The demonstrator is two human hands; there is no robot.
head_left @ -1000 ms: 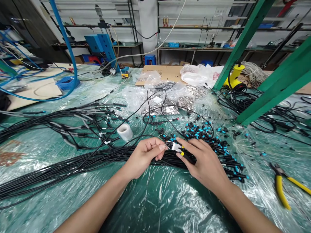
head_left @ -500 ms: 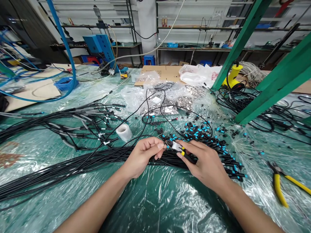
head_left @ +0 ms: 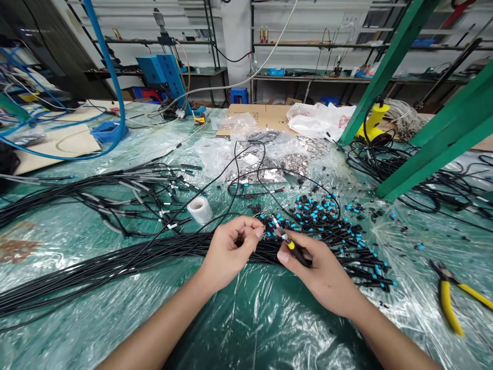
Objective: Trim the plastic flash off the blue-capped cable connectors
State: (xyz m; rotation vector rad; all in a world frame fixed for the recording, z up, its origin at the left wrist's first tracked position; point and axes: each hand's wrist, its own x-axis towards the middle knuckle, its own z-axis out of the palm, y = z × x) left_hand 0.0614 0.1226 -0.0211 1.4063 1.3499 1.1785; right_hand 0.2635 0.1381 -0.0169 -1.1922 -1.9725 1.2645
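Note:
My right hand point(head_left: 319, 272) pinches a black cable end point(head_left: 291, 246) with a yellow band and a slim pale tip pointing up and left. My left hand point(head_left: 230, 252) sits a little apart from it, fingers curled together over a thick bundle of black cables point(head_left: 115, 262), with nothing visible in them. Just beyond my right hand lies a heap of black connectors with blue tips point(head_left: 311, 213). A roll of white tape point(head_left: 200, 209) stands beyond my left hand. Yellow-handled pliers point(head_left: 447, 300) lie off to my right.
Clear plastic sheeting point(head_left: 269, 313) covers the green work table. Bags of small metal parts point(head_left: 254, 164) lie ahead, with branched cables point(head_left: 134, 192) to the left. Green steel posts point(head_left: 389, 77) rise at the right over coiled cable. Shelves line the back wall.
My hands have moved apart. The left no longer pinches the cable end's white-and-black tip, and the right has turned that end to point up and left, its white piece now narrower.

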